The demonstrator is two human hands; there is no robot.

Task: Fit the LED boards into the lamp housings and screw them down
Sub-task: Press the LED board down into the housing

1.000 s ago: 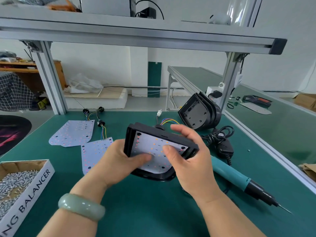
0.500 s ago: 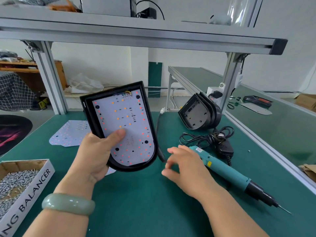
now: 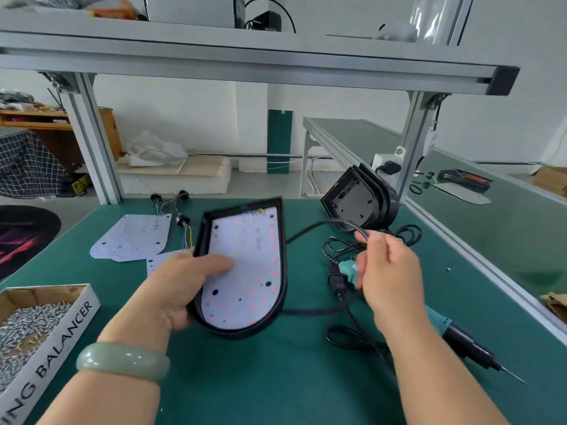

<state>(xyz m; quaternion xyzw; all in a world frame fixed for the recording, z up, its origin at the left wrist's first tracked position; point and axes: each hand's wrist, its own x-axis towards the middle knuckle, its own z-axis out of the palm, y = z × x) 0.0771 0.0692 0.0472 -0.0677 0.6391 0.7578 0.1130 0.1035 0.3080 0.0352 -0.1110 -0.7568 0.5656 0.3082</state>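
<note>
Black lamp housing [image 3: 242, 332] holding LED board [image 3: 248, 262] | left hand [image 3: 175, 289] fingers grip it | right hand [image 3: 389, 271] fingers pinch cable [image 3: 334, 222]

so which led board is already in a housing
The LED board under the left hand's thumb, seated inside the black housing; the two loose boards lie bare on the mat.

The table [image 3: 276, 378] is dark green. The housing [image 3: 283, 271] is black; the board [image 3: 245, 271] in it is white, dotted red and orange. The screwdriver [image 3: 437, 322] is teal with a black nose. The bangle [image 3: 122, 360] is pale green, the cable [image 3: 313, 228] black.
</note>
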